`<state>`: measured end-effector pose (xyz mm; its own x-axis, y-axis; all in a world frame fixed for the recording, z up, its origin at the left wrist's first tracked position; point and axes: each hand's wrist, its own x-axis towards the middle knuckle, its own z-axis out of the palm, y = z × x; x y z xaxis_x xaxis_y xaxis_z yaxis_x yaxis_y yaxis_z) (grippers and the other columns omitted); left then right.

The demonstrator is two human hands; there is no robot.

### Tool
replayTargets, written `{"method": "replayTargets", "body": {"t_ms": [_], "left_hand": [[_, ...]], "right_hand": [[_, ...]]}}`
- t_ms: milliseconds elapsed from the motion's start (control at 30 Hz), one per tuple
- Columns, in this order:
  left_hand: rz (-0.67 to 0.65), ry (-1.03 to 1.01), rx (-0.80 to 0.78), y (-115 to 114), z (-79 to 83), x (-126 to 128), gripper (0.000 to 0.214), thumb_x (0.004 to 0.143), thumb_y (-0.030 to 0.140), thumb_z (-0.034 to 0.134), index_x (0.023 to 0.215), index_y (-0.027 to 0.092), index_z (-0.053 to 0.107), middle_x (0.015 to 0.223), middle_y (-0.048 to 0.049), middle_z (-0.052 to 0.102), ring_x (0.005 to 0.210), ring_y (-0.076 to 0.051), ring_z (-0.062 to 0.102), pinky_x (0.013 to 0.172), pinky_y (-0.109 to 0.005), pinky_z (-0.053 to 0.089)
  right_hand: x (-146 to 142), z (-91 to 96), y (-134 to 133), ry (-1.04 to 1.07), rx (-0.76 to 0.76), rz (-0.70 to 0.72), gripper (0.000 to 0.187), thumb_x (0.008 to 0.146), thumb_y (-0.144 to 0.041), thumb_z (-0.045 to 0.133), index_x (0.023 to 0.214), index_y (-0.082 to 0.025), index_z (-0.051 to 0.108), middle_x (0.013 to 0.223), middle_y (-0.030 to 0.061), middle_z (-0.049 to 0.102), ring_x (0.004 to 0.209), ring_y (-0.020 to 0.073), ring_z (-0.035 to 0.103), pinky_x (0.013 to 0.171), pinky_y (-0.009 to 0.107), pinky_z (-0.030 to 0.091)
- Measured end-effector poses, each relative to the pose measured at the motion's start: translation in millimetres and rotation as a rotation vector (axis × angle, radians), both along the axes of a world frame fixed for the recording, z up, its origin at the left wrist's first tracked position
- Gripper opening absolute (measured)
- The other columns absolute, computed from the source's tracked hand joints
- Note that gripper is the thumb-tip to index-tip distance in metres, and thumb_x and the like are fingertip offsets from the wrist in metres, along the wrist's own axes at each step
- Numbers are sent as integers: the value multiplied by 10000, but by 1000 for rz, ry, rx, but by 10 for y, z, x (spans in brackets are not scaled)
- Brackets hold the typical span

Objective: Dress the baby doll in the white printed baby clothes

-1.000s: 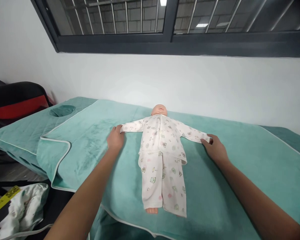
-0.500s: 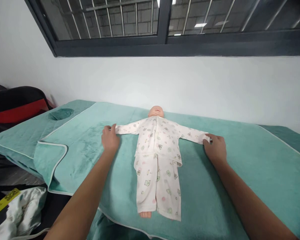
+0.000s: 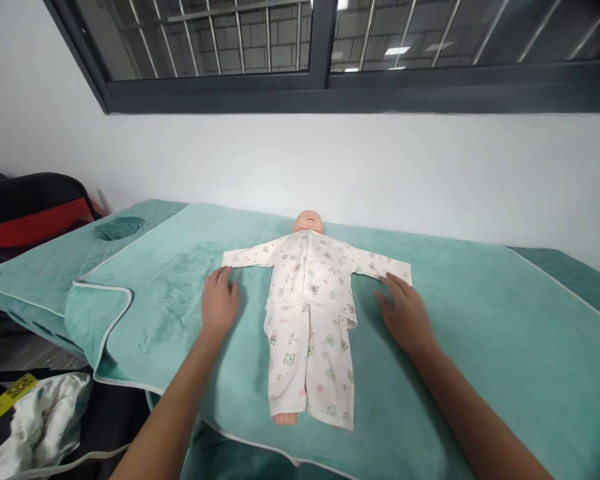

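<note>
A baby doll (image 3: pixel 308 221) lies on its back on a green blanket (image 3: pixel 460 347), head toward the wall and both sleeves spread sideways. It wears a white printed top (image 3: pixel 300 270) and matching pants (image 3: pixel 325 367); toes of one foot show below a hem. My left hand (image 3: pixel 220 300) is just below the cuff of the sleeve on the left, thumb and fingers apart, holding nothing. Beside the sleeve on the right is my right hand (image 3: pixel 405 313), fingers spread, its fingertips at the sleeve's lower edge. Whether they touch it I cannot tell.
The bed (image 3: pixel 25 280) stands against a white wall below a dark-framed window (image 3: pixel 320 90). A round hollow (image 3: pixel 119 228) is in the bed's left end. A black and red chair (image 3: pixel 35 210) stands at left. Crumpled white cloth (image 3: pixel 50 413) and a yellow strip (image 3: pixel 5 402) lie lower left.
Both hands have let go of the sleeve cuffs. My left hand has dropped slightly below its cuff, and my right hand has moved inward along its sleeve. The view has shifted slightly.
</note>
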<state>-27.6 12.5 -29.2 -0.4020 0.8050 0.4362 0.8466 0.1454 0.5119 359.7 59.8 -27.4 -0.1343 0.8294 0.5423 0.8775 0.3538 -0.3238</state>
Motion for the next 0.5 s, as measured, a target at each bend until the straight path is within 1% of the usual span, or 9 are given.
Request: {"method": "replayTargets", "body": {"t_ms": [33,67,133,200,233,300,367,433,500], "left_hand": [[-39,-102,29,-105,10,89,370,897,228,412,1210,126,580,1263,-141,603,1204,-258,525,1056,-405,393],[-87,-233,26,-209,25,193,354,917,299,415,1177,144,598,1190,-118,643,1116,-243,579,1007,-393,438],[-178,-455,-22,-403,66,426,395,918,427,442,1186,179,592,1093,-81,675,981,-218,628,908,-375,495],[-251,-582,-75,-585,106,653,462,899,492,475,1245,194,546,1035,-64,675,877,-197,638,828,-360,520],[-278,-615,-97,-680,119,752,484,892,502,490,1269,200,521,1038,-64,668,864,-193,636,814,-358,524],[-309,-630,-112,-894,112,902,492,882,491,521,1291,217,494,1113,-77,640,941,-200,629,856,-368,519],[-325,-583,-98,-1140,58,984,488,872,457,556,1302,238,486,1199,-89,596,1056,-217,599,923,-385,501],[-361,-543,-78,-1388,-27,1016,483,863,433,579,1305,255,496,1216,-97,577,1092,-229,590,922,-384,512],[-436,-520,-57,-1592,-116,1028,492,837,420,620,1296,272,524,1216,-100,576,1096,-239,598,897,-369,535]], "right_hand": [[-72,14,-108,105,-50,49,368,921,-379,454,1190,-171,596,1278,140,590,1166,279,568,981,464,461],[-149,26,-202,213,-125,85,352,920,-403,464,1158,-186,607,1223,125,622,1083,260,616,914,437,508],[-305,51,-327,458,-281,114,342,911,-448,487,1113,-203,614,1097,100,674,905,232,675,790,406,559],[-446,81,-391,677,-392,121,341,897,-480,507,1064,-204,617,965,82,704,772,219,688,690,389,577],[-506,97,-420,749,-416,121,337,892,-491,512,1035,-204,615,915,73,707,729,217,685,647,379,578],[-600,127,-523,769,-411,114,317,887,-497,519,973,-205,606,847,60,698,686,213,672,587,354,567],[-658,130,-719,679,-358,88,291,891,-484,527,950,-207,592,800,47,677,654,202,645,558,329,544],[-685,93,-995,587,-290,85,251,896,-450,536,959,-210,577,791,43,651,654,195,620,565,319,529],[-701,30,-1302,543,-207,135,189,905,-392,532,979,-220,561,874,60,635,737,201,622,628,329,540]]}}
